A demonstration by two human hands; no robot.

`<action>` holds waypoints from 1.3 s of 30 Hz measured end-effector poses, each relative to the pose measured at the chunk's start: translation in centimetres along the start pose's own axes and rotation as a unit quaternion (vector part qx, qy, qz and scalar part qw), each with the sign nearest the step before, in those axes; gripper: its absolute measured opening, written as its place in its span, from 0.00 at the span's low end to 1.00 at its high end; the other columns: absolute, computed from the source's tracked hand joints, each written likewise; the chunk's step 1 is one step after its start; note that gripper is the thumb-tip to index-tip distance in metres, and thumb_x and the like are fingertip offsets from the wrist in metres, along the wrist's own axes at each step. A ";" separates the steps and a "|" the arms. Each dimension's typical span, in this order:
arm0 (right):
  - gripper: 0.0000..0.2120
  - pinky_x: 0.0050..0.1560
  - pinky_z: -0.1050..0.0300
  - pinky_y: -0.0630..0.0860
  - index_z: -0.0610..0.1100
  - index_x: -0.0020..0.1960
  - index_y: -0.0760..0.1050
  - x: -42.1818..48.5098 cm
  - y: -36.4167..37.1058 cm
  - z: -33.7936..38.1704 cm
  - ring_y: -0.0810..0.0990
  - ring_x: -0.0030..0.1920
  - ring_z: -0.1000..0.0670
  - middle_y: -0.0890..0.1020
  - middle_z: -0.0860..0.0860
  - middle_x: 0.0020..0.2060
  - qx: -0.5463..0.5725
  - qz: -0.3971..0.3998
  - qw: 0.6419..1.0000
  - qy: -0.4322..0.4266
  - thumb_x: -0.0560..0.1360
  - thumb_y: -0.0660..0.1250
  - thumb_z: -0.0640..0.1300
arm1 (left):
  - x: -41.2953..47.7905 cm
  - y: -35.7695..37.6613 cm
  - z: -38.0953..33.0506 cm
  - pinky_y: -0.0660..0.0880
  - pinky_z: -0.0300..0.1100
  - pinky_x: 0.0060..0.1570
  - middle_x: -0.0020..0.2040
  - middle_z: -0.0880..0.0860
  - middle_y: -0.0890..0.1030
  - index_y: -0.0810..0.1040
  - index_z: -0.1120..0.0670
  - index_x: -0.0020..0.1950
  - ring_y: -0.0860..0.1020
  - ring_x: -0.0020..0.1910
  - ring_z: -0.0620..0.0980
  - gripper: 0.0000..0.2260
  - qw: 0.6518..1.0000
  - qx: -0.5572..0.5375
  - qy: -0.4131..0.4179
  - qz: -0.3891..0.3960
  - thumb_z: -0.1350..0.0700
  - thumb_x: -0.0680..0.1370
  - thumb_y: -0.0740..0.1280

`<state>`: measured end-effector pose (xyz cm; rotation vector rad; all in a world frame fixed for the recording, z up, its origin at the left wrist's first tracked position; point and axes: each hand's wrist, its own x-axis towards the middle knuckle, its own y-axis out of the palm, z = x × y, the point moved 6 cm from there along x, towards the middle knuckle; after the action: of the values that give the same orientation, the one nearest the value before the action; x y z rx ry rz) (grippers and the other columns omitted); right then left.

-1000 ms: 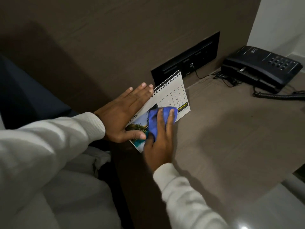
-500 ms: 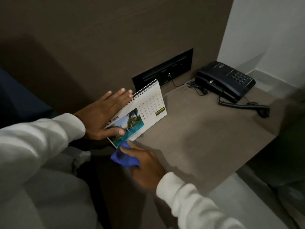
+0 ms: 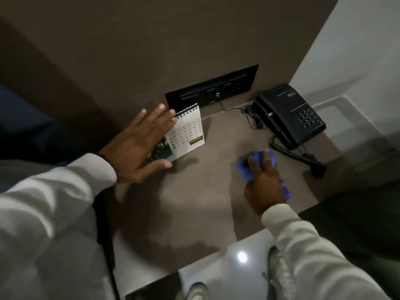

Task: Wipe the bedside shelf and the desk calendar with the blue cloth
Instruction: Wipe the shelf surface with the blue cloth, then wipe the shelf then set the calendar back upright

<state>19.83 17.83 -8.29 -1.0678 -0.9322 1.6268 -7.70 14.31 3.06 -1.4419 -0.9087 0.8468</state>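
Blue cloth [image 3: 244, 168], now mid-shelf [image 3: 205, 202], bunched under right hand [image 3: 263, 187]; left hand [image 3: 140, 146] spread on one calendar [image 3: 190, 131]

Bedside shelf [image 3: 205, 191]: flat grey-brown top, fills centre of frame. Desk calendar [image 3: 187, 132] stands upright at centre-left, spiral-bound at top, white date grid w/ yellow-black logo (photo strip at its lower left, partly hidden). Blue cloth [image 3: 255, 163]: crumpled, pressed flat on shelf, centre-right, well apart from calendar.
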 end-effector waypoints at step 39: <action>0.35 0.54 0.62 0.75 0.44 0.74 0.56 8.4 -3.9 15.5 0.71 0.66 0.47 0.70 0.44 0.68 0.547 0.060 0.834 -0.049 0.72 0.57 0.22 | -8.1 5.3 6.4 0.77 0.28 0.33 0.34 0.36 0.85 0.80 0.45 0.43 0.82 0.36 0.31 0.21 0.491 -0.616 -0.506 -0.350 0.37 0.81 0.52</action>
<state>4.98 25.49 -1.41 -0.2241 0.1143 1.9037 -16.71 9.64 -2.71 -1.2015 -3.2546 0.1685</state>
